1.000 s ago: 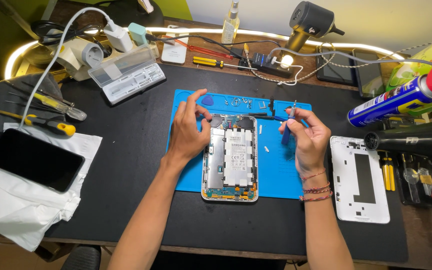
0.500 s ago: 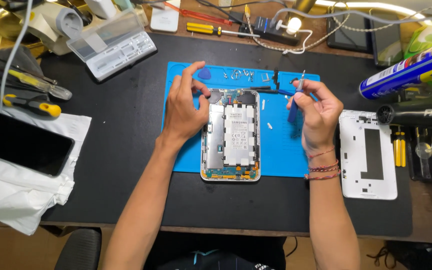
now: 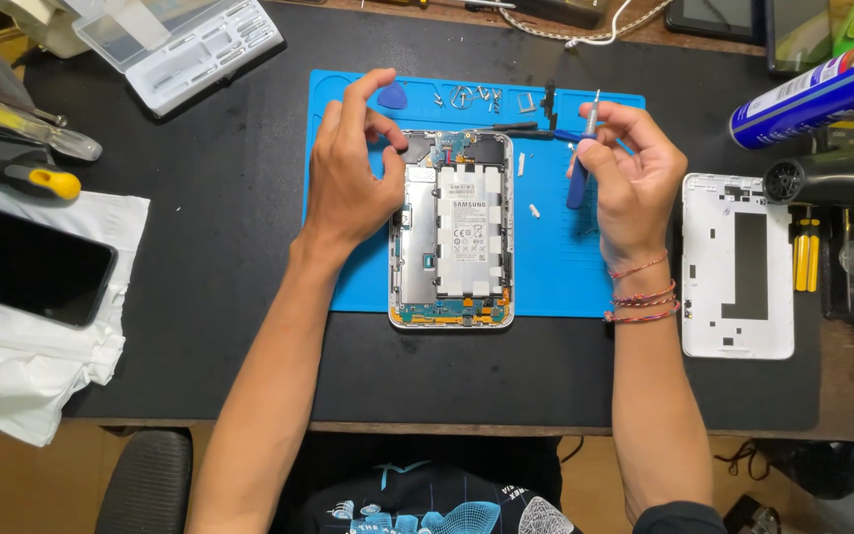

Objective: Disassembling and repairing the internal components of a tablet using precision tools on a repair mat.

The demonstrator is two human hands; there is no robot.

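Opened tablet (image 3: 452,229), back cover off, lies face down on the blue silicone work mat (image 3: 546,267), battery and boards exposed. Left hand (image 3: 353,168) rests at the tablet's upper left edge, fingers curled and pinched together; whether anything is between them, I cannot tell. Right hand (image 3: 630,173) is closed around a small blue-handled screwdriver (image 3: 579,163), tip upward, just right of the tablet. Loose screws (image 3: 467,96) sit along the mat's top edge. White back cover (image 3: 736,265) lies further right.
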